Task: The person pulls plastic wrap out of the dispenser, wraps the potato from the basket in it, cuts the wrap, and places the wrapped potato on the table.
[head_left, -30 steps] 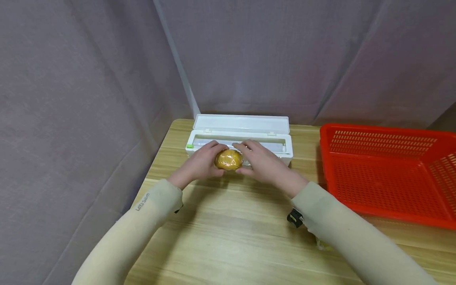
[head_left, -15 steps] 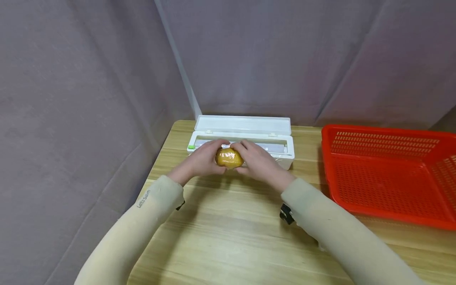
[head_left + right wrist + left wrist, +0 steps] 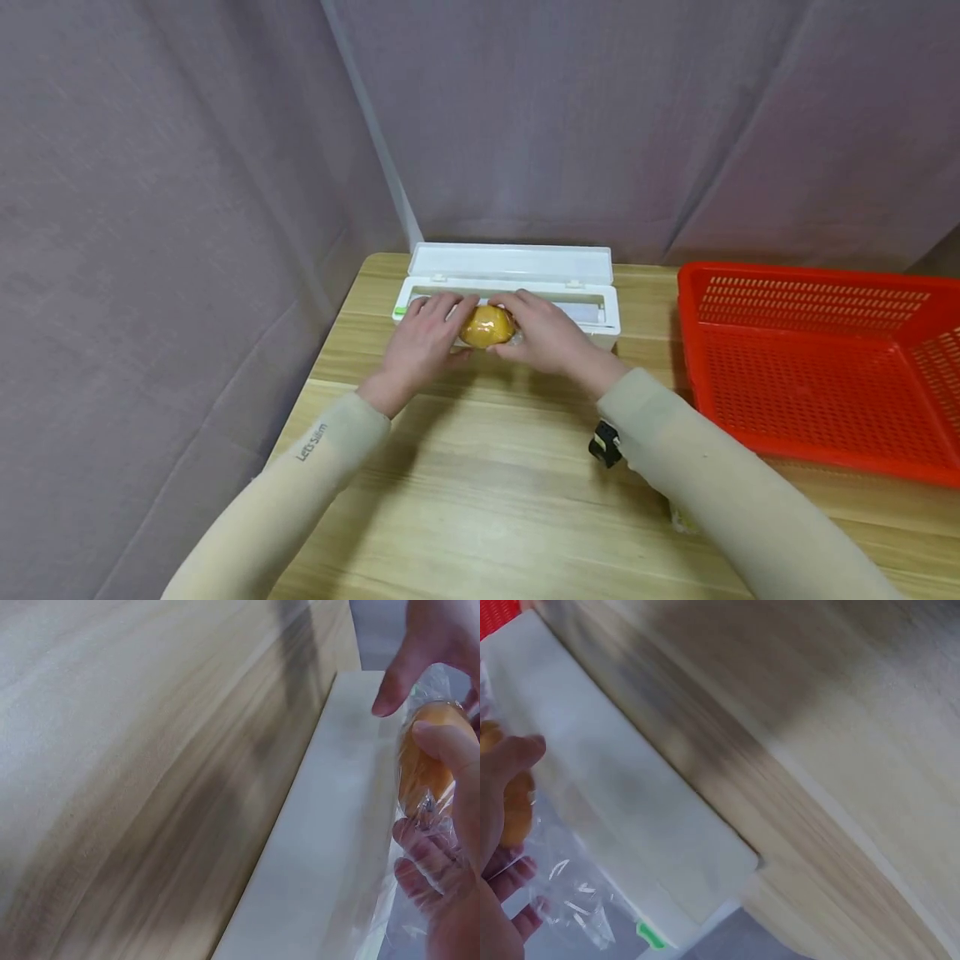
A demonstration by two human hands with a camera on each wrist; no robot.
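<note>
A smooth, rounded yellow-orange item (image 3: 488,326) in clear plastic film is held just in front of an open white cling film box (image 3: 606,327). My right hand (image 3: 551,337) grips it, thumb (image 3: 442,742) pressed on its surface and fingers beneath. My left hand (image 3: 422,343) lies at its left side with fingers spread. In the right wrist view, the left thumb (image 3: 394,691) stands apart from the item. Loose film (image 3: 574,896) shows by the left fingers in the left wrist view. The item's far side is hidden by the hands.
A red plastic basket (image 3: 802,375) stands to the right. Behind the hands the box's clear lid (image 3: 510,262) is raised, with a film roll (image 3: 581,312) inside. A small yellowish wrapped thing (image 3: 682,521) is mostly hidden by the right sleeve. Grey curtains hang behind the wooden table (image 3: 480,492).
My left hand has turned and spread its fingers, where it earlier curled round the wrapped item. The item has shifted slightly back and to the right, with the right hand still on it.
</note>
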